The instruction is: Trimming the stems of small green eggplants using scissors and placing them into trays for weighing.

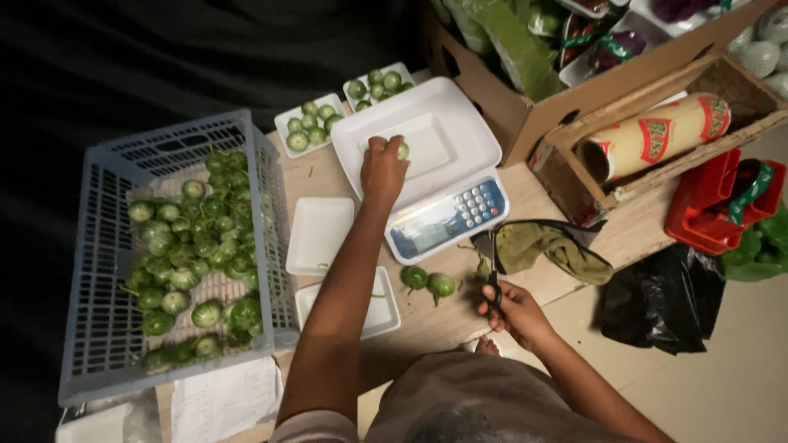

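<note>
Dark cloth shuts off the background behind a wooden bench crowded with produce and packing gear. On the white foam tray sitting atop the scale lies a small round green eggplant, pale and glossy; the left hand has its fingers closed on it, at about 12 o'clock from the person's chest. The right hand, at 2 o'clock, has its grip clamped on the dark handle of scissors, blades pointing up toward a small green piece at the tip.

Two more loose eggplants with leafy caps lie just below the scale, between the hands. Empty foam trays lie at 11 o'clock of the left forearm, one partly under it. Two filled trays of eggplants sit beyond, at the bench's far edge. At 9 o'clock a grey plastic crate holds a loose heap of the same fruit on stems.

An olive rag lies at 3 o'clock of the scale. Past it, a wooden box holds a roll of wrap, cream with red and green print. At 1 o'clock a cardboard carton holds green bagged goods and wrapped trays. A red basket and a black bag sit lower right.
</note>
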